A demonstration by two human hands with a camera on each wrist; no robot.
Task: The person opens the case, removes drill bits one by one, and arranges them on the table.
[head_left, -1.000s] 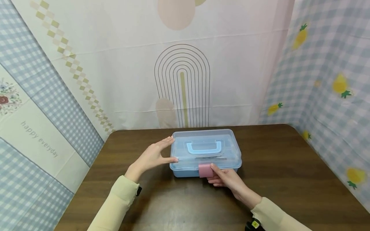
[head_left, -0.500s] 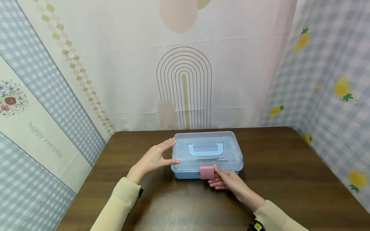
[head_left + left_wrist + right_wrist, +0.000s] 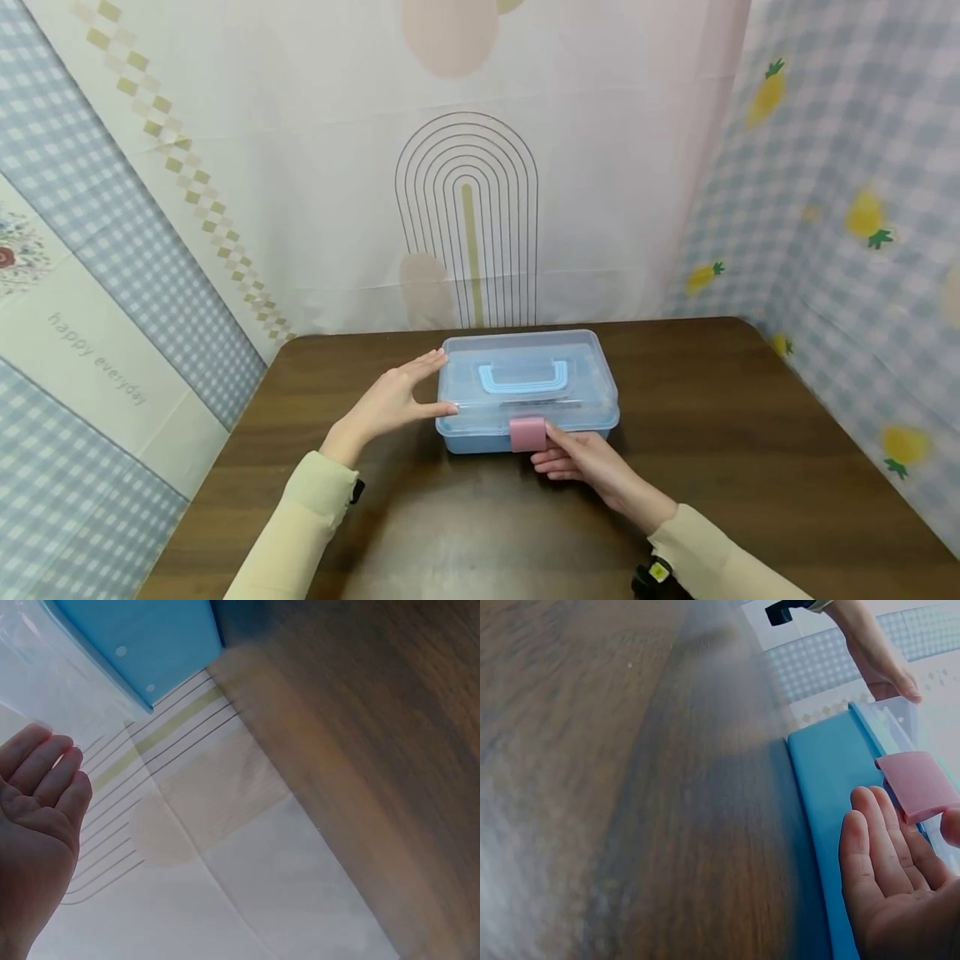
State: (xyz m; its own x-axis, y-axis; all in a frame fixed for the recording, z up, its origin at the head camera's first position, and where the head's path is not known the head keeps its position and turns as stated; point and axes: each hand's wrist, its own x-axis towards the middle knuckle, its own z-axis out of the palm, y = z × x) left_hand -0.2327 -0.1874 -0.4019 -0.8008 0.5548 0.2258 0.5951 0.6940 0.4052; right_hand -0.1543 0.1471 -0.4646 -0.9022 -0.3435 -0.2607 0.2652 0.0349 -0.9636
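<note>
A light blue plastic storage box (image 3: 476, 444) sits on the table under its clear lid (image 3: 465, 346). On the lid lies a folded light blue handle (image 3: 523, 387), and a pink latch (image 3: 528, 434) hangs at the front. My left hand (image 3: 386, 406) spans the lid's left end, thumb at the front corner and straight fingers toward the back. The right hand (image 3: 592, 471) pinches the latch's right edge between thumb and index finger. Its other fingers extend below, beside the blue wall, in the right wrist view. Through the lid the contents show only faintly.
The brown wooden table (image 3: 450, 533) reaches back to a pale printed cloth (image 3: 337, 208). Blue checked cloths hang along both sides, the right cloth (image 3: 847, 333) with pineapple prints. A dark wrist device (image 3: 652, 577) is strapped at my right sleeve.
The head view drifts slightly, shifting the whole scene in the picture. Both hands keep their places on the box, and the lid stays down.
</note>
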